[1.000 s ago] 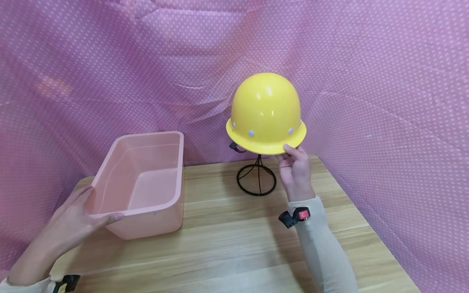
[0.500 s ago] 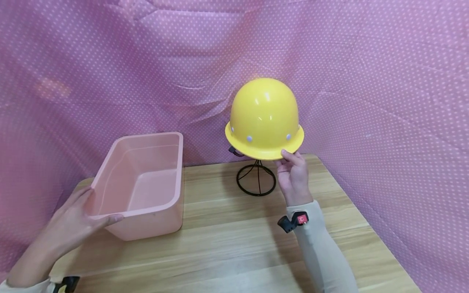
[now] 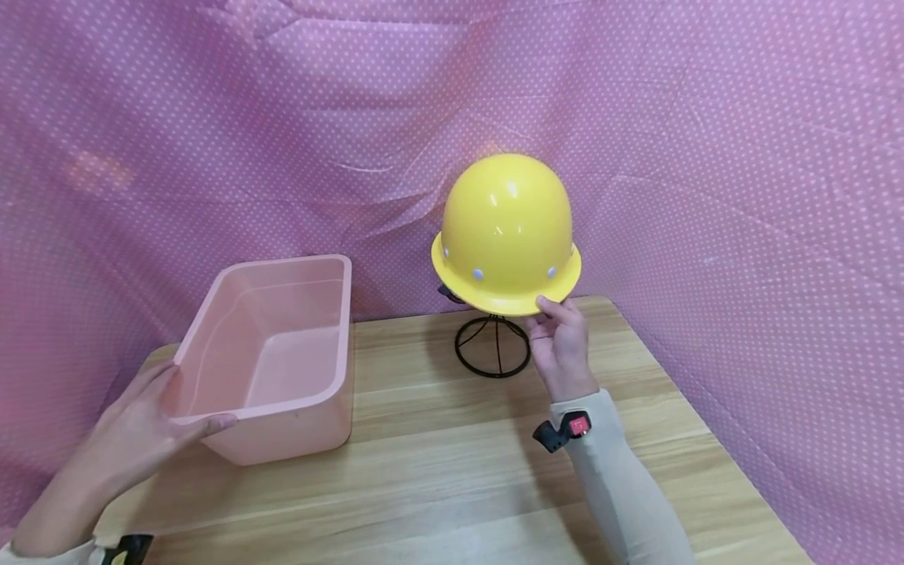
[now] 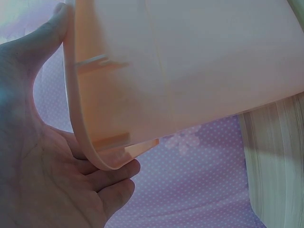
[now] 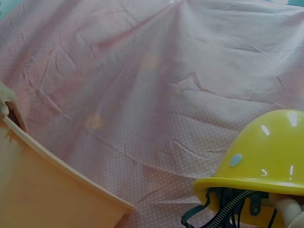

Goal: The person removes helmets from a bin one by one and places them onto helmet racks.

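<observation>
The pink tub (image 3: 271, 353) sits on the left half of the desk (image 3: 452, 486), nearer its back edge than its front, open side up and with nothing showing inside. Your left hand (image 3: 137, 439) grips the tub's near left corner: the thumb (image 3: 215, 424) hooks over the front rim while the fingers run along the outer wall, and the left wrist view shows the rim (image 4: 78, 133) seated in the fork between thumb (image 4: 50, 33) and curled fingers (image 4: 111, 178), with the tub's underside lifted clear of the wood at that corner.

Farther back, just right of the desk's middle, your right hand (image 3: 561, 349) rises from a pale sleeve (image 3: 621, 486) with a small black-and-red device (image 3: 563, 431) at the wrist. Its fingertips pinch the front-right brim of the yellow hard hat (image 3: 504, 231), thumb on top of the brim edge. The hat hangs over a black wire stand (image 3: 493, 349) planted near the back edge of the desk; whether the hat rests on the stand's top cannot be told, since the shell hides it. In the right wrist view, dark chin straps (image 5: 223, 209) dangle beneath the brim (image 5: 247, 184).

Behind everything, a pink dotted cloth (image 3: 706, 157) drapes the back and both sides of the desk.
</observation>
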Tool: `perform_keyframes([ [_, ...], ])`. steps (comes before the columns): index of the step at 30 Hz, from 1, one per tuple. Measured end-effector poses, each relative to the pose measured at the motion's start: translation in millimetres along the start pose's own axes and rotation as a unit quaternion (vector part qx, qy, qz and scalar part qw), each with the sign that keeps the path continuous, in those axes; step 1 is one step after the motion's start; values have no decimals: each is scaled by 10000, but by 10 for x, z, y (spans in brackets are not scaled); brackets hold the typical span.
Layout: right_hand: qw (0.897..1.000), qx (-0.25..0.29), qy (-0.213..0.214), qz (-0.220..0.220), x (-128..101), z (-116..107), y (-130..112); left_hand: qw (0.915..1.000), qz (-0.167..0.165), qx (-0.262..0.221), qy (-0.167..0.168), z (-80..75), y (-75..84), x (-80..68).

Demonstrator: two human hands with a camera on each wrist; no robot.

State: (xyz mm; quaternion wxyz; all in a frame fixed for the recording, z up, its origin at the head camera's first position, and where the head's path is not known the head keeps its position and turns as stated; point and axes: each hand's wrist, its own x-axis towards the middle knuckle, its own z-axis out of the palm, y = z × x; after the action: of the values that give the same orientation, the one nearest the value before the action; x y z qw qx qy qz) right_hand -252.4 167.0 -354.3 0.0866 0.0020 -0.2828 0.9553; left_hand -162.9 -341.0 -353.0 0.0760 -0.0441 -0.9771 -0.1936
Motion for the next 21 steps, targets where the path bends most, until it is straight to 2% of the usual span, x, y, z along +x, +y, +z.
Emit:
perform_keyframes([
  [14,9994,-331,82,-66,-13,-9,-74,9999,-81,-61,32,-11,22,-10],
  [21,9992,-387,-13,-36,-22,-26,-72,10000,-45,-7,37,-22,35,-2],
])
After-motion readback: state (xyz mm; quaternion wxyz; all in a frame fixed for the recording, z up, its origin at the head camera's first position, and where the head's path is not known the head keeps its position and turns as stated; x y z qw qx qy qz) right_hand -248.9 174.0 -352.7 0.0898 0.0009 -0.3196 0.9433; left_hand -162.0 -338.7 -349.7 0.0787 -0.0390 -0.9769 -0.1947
